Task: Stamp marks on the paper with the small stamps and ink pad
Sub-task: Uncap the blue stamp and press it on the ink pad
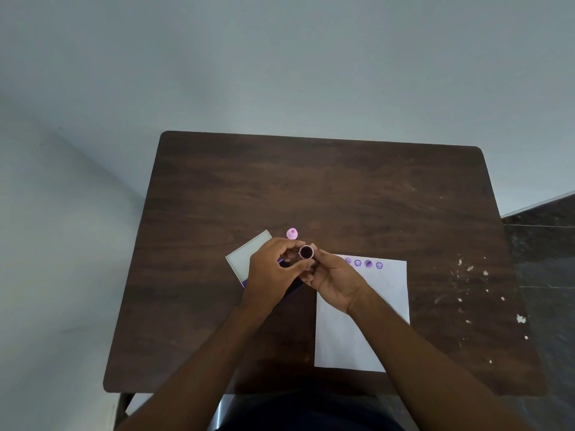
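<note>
Above the dark wooden table, my left hand and right hand together pinch a small round stamp, dark inked face up. White paper lies at 4 o'clock, purple marks along its far edge; a pink stamp stands at 11 o'clock.

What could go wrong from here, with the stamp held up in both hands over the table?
1. The small stamp sits pinched between the left hand and right hand with its dark inked face up; ink may smear onto the fingers.
2. The right forearm lies over the paper, so it could drag the sheet or smudge the purple marks along the top edge.
3. The pink stamp stands loose just beyond the hands and could be knocked over.
</note>
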Demonstrator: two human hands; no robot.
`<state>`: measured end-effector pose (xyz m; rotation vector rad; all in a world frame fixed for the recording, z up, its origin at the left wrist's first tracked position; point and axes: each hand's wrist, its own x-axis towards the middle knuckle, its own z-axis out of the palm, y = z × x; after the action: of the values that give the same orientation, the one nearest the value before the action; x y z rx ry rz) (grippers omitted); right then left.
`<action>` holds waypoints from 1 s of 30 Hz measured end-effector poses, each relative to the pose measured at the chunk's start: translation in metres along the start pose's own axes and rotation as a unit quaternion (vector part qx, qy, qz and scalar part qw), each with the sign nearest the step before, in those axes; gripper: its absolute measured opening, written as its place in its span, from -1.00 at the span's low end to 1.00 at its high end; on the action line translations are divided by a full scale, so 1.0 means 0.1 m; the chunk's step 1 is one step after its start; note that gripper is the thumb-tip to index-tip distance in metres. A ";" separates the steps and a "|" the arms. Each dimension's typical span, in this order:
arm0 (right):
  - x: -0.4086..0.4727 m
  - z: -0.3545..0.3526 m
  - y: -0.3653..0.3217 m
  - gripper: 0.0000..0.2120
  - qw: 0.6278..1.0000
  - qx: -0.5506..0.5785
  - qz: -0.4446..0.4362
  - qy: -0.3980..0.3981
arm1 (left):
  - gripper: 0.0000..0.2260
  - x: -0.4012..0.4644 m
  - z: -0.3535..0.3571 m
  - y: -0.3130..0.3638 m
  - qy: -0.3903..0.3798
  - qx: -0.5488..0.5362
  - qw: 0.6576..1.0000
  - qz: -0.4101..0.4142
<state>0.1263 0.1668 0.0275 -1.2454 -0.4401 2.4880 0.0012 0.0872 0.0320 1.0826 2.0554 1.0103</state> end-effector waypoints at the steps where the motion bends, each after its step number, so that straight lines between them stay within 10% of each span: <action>1: -0.01 0.00 0.02 -0.76 1.000 0.003 0.004 -0.003 | -0.71 -0.02 -0.02 -0.01 0.002 -0.005 1.000 0.006; 23: 0.05 0.02 0.37 -0.72 0.988 -0.152 0.021 -0.020 | -0.56 -0.57 -0.20 -0.59 0.066 -0.047 0.996 -0.039; 26: 0.10 0.05 0.41 -0.76 0.929 -0.354 -0.056 0.098 | -0.53 -0.66 -0.15 -0.81 0.053 0.032 0.995 -0.073; 30: 0.17 0.09 0.55 -0.77 0.744 -0.629 -0.159 0.158 | -0.32 -0.69 -0.08 -0.96 0.041 0.133 0.987 -0.082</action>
<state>0.1007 0.1234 -0.0020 -1.6856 -2.2085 1.4277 -0.0105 -0.0111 -0.0333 0.9938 2.3529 0.7247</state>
